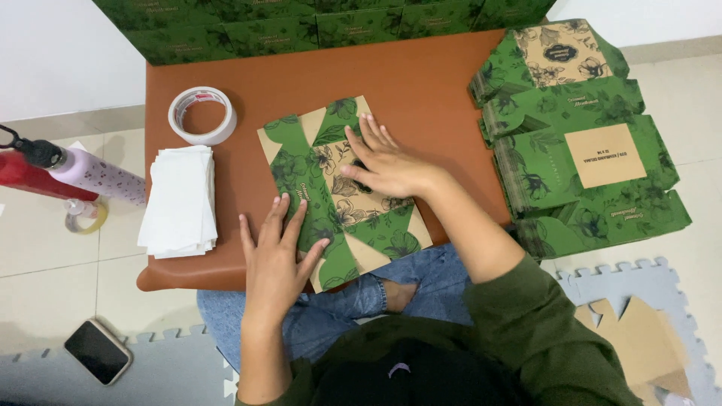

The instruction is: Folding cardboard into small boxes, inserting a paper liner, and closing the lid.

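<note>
A flat, unfolded green box blank (pixel 331 188) with a floral print and brown kraft panels lies at an angle on the brown low table (pixel 429 83). My left hand (pixel 277 252) rests flat on its near-left flap, fingers spread. My right hand (pixel 382 162) presses flat on the middle of the blank, fingers pointing left. Neither hand grips anything.
A roll of white tape (pixel 201 114) and a stack of white paper sheets (pixel 180 201) lie at the table's left. A tall stack of flat green box blanks (pixel 579 143) sits to the right, more green boxes (pixel 323 22) along the far edge. A lilac bottle (pixel 94 174) and a phone (pixel 98 351) lie on the floor at left.
</note>
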